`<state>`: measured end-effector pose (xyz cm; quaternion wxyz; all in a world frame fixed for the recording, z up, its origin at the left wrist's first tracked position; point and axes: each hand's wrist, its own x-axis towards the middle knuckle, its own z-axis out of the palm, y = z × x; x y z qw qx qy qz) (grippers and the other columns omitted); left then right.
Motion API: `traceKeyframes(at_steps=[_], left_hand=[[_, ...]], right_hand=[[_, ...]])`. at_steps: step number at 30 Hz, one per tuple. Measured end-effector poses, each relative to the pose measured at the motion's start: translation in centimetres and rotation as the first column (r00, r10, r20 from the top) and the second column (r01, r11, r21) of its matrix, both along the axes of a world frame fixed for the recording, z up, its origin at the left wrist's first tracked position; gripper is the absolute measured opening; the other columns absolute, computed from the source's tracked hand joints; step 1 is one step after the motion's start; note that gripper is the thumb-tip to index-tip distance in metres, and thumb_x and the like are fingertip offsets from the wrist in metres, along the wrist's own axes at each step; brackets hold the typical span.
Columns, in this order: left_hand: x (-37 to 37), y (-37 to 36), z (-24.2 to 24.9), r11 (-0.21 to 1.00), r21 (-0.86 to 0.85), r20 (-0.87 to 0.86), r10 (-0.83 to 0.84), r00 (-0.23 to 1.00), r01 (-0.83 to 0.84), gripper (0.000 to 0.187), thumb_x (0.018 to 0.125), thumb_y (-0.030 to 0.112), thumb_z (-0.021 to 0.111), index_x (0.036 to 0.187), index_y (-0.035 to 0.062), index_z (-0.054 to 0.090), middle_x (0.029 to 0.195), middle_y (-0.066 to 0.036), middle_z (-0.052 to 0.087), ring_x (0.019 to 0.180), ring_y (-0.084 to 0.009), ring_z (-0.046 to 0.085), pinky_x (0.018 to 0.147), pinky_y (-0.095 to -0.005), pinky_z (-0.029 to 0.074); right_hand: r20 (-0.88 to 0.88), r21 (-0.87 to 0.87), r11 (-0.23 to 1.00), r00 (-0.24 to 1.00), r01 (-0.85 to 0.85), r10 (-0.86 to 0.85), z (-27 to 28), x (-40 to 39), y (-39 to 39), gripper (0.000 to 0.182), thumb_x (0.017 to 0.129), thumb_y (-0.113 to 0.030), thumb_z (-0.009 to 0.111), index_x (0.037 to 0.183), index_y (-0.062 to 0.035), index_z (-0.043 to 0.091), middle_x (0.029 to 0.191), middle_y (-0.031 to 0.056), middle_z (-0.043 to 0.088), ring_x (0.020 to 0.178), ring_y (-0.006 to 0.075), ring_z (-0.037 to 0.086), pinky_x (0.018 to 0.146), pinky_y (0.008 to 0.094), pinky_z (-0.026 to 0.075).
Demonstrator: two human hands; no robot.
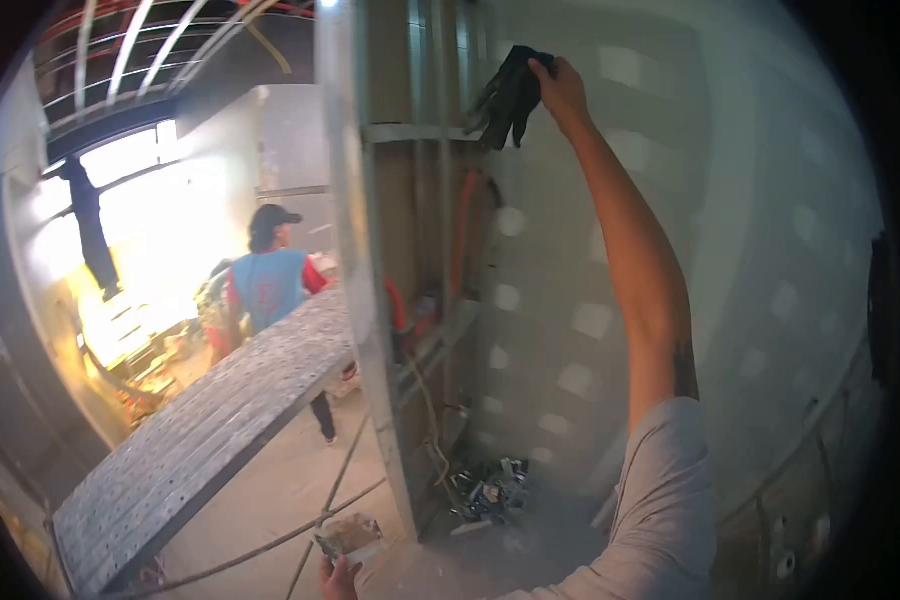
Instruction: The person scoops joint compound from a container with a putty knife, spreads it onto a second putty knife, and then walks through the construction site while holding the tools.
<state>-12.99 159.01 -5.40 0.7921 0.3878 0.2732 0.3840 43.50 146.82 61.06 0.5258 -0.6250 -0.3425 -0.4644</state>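
High in front of the grey-green wall panel, my right hand pinches a pair of black work gloves near one end. The gloves hang down to the left, with their fingers in front of the metal framing. Low at the bottom edge, my left hand is partly cut off by the frame. Its fingers are closed around something small and greyish that I cannot make out. Just above that hand, a whitish scrap-like piece overlaps it in this view.
A perforated metal scaffold plank slopes across the left, with crossed braces below. A metal stud stands beside it. Orange conduit runs inside the framing. Metal scraps lie at the wall's foot. Another person stands beyond the plank.
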Motion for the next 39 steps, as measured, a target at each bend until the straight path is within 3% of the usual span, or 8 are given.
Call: traceKeyframes(at_steps=[3,6,11,14,25,28,32,39], left_hand=[[4.1,1.4,4.3,0.990,0.091,0.072,-0.117,0.991,0.110,0.040,0.096,0.009,0.054,0.136,0.0047,0.048,0.125,-0.007,0.059,0.113,-0.0198,0.059,0.090,-0.0394,0.051],[9.7,1.5,7.1,0.956,0.213,0.108,-0.228,0.968,0.201,0.043,0.097,0.008,0.053,0.139,0.0053,0.045,0.127,-0.008,0.057,0.113,-0.0192,0.057,0.090,-0.0372,0.052],[19.6,-3.6,7.6,0.880,0.422,0.101,-0.282,0.954,0.216,0.036,0.097,0.009,0.058,0.132,0.0042,0.051,0.108,-0.004,0.065,0.094,-0.0145,0.063,0.084,-0.0304,0.052],[22.7,-13.8,1.6,0.829,0.431,-0.040,-0.376,0.926,0.356,0.029,0.093,0.016,0.068,0.116,0.0016,0.057,0.103,-0.005,0.061,0.089,-0.0119,0.055,0.077,-0.0279,0.046],[0.8,-36.0,-1.4,0.138,0.840,-0.353,-0.595,0.722,0.524,0.050,0.084,0.012,0.072,0.131,0.0060,0.056,0.139,-0.020,0.046,0.131,-0.0389,0.041,0.106,-0.0421,0.036],[-6.1,-41.2,-7.3,0.205,-0.220,-0.467,-0.880,0.081,0.954,0.050,0.087,0.015,0.072,0.134,0.0078,0.054,0.138,-0.020,0.050,0.131,-0.0356,0.045,0.104,-0.0403,0.041],[-12.8,-51.4,-6.3,-0.265,-0.125,-0.188,-0.940,-0.285,0.956,0.034,0.098,0.011,0.059,0.129,-0.0005,0.054,0.121,-0.013,0.063,0.114,-0.0261,0.061,0.100,-0.0372,0.046],[-22.2,-64.7,-8.6,-0.354,-0.043,-0.251,-0.901,-0.353,0.934,0.038,0.096,0.022,0.065,0.123,-0.0021,0.054,0.109,-0.008,0.063,0.099,-0.0160,0.059,0.086,-0.0314,0.046]], right_hand=[[-0.178,0.040,0.971,0.955,-0.235,0.239,-9.5,-0.3,-8.2,0.048,0.094,-0.041,0.064,0.113,0.0023,0.063,0.108,0.0165,0.067,0.099,0.0275,0.063,0.087,0.0365,0.049],[-0.623,0.559,0.693,0.322,-0.455,0.713,-26.4,-3.4,-15.7,0.047,0.099,-0.040,0.055,0.123,-0.0006,0.056,0.112,0.0129,0.065,0.111,0.0270,0.061,0.099,0.0403,0.048],[-0.329,0.926,0.265,-0.230,-0.267,0.916,-59.0,-18.8,-19.1,0.045,0.102,-0.046,0.046,0.124,-0.0083,0.056,0.121,0.0136,0.063,0.113,0.0275,0.060,0.102,0.0478,0.046],[-0.108,0.993,0.092,-0.246,-0.076,0.963,-58.6,-33.0,-17.7,0.049,0.097,-0.048,0.055,0.125,-0.0081,0.055,0.128,0.0078,0.061,0.116,0.0298,0.058,0.104,0.0475,0.043],[-0.119,0.988,0.082,0.313,0.129,0.942,-71.2,-53.7,-36.8,0.032,0.101,-0.025,0.054,0.125,-0.0026,0.056,0.113,0.0091,0.066,0.102,0.0223,0.064,0.088,0.0406,0.052],[-0.335,0.935,0.205,0.532,0.290,0.778,-74.1,-63.1,-41.9,0.025,0.096,-0.016,0.063,0.119,-0.0081,0.058,0.108,0.0077,0.066,0.098,0.0196,0.065,0.082,0.0358,0.055],[-0.360,0.904,0.004,0.759,0.426,0.543,-72.8,-74.6,-46.4,0.029,0.091,-0.009,0.069,0.119,-0.0084,0.058,0.105,0.0066,0.066,0.093,0.0190,0.065,0.078,0.0321,0.055],[-0.363,0.894,-0.226,0.921,0.387,0.141,-74.5,-87.2,-55.0,0.032,0.089,-0.007,0.070,0.119,-0.0053,0.058,0.113,0.0060,0.064,0.103,0.0203,0.062,0.090,0.0365,0.050]])
